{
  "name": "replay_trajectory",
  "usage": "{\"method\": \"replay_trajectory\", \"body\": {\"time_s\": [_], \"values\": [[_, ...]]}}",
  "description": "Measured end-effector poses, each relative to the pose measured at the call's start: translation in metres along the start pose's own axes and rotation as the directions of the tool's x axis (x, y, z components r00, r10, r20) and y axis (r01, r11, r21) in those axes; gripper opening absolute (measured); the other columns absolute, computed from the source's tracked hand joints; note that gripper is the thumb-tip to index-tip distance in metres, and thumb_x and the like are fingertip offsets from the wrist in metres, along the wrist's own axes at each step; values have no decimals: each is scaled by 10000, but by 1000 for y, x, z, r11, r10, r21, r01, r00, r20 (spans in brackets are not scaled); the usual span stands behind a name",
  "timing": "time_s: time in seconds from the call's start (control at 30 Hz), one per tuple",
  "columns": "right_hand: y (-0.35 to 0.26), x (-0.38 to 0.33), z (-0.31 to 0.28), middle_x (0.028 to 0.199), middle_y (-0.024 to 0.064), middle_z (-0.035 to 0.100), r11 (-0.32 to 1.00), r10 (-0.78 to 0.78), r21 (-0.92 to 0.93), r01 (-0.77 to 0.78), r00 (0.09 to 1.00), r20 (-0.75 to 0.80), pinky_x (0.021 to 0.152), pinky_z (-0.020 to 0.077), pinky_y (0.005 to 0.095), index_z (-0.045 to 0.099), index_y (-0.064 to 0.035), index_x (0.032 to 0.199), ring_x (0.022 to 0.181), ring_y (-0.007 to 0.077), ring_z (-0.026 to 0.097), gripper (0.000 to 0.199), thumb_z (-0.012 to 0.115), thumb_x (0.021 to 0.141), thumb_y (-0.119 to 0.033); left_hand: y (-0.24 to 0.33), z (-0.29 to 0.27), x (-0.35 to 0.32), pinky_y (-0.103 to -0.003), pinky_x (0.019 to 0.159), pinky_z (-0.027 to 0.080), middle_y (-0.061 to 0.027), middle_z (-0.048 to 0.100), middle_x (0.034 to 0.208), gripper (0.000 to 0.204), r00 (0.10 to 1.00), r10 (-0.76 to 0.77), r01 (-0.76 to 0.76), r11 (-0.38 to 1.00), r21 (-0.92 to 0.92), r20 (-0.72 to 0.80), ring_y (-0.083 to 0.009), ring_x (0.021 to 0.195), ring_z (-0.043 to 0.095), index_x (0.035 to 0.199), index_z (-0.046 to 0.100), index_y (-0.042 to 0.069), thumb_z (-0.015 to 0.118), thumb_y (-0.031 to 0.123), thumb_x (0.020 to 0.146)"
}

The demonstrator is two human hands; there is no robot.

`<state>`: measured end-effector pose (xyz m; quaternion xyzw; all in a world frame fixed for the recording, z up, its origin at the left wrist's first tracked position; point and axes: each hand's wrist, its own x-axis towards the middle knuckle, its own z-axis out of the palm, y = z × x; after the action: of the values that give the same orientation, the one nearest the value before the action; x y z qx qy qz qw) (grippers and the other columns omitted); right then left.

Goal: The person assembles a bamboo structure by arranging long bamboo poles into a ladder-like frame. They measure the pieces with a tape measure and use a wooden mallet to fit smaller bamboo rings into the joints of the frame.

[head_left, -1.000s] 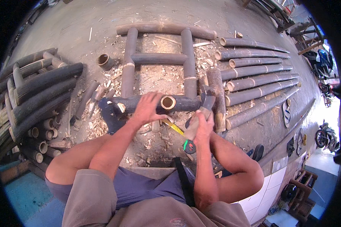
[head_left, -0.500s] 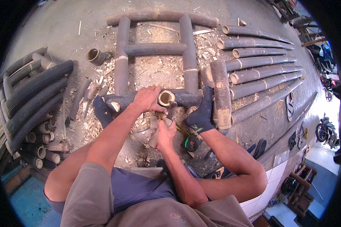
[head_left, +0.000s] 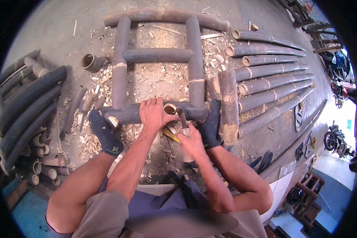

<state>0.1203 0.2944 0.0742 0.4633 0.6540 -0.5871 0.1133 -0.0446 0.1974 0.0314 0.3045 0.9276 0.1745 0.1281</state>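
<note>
My left hand (head_left: 153, 114) presses down on a dark horizontal bamboo pole (head_left: 127, 114) of a ladder-like bamboo frame (head_left: 157, 55) lying on the concrete floor. A short cut bamboo piece (head_left: 170, 109) with a pale open end sits in the pole beside that hand. My right hand (head_left: 191, 139) grips the handle of a dark metal tool (head_left: 182, 118) whose tip meets the pole next to the open end. A yellow-handled tool (head_left: 171, 135) lies under my hands. My feet in dark socks (head_left: 104, 132) brace the pole on both sides.
Long bamboo poles (head_left: 271, 82) lie in a row at the right, with a thick short one (head_left: 228, 104) by my right foot. A stack of dark poles (head_left: 25, 109) lies at the left. A bamboo ring (head_left: 90, 62) and wood shavings (head_left: 98, 83) litter the floor.
My right hand has moved from beside my knee up to the pole and set the dark tool against it by the open bamboo end. My left hand stays on the pole.
</note>
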Motion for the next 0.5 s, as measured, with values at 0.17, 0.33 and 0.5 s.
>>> {"method": "replay_trajectory", "body": {"time_s": [0.17, 0.33, 0.5], "values": [[-40, 35, -50, 972, 318, 704, 827, -221, -480, 294, 954, 203, 844, 574, 488, 646, 43, 1112, 946, 447, 718, 435, 702, 832, -285, 4, 10, 0, -429, 943, 459, -136, 731, 931, 816, 993, -18, 15, 1000, -22, -116, -302, 978, 694, 964, 732, 42, 874, 715, 524], [-76, 76, -68, 789, 255, 701, 614, -187, -642, 459, 875, 446, 717, 583, 533, 626, 9, 1175, 730, 430, 722, 439, 699, 852, -280, 1, 2, 6, -457, 971, 451, -149, 736, 1003, 817, 999, -34, 34, 997, -71, 3, -305, 1016, 690, 1060, 716, 50, 844, 711, 596], [-27, 36, -47, 869, 311, 706, 464, -318, -706, 535, 845, 431, 758, 586, 566, 533, -14, 1253, 843, 502, 713, 545, 734, 853, -323, -34, -29, 5, -489, 1018, 431, -144, 695, 1200, 933, 941, 174, -187, 982, 16, 292, -305, 1153, 645, 1299, 631, 79, 840, 687, 622]]}}
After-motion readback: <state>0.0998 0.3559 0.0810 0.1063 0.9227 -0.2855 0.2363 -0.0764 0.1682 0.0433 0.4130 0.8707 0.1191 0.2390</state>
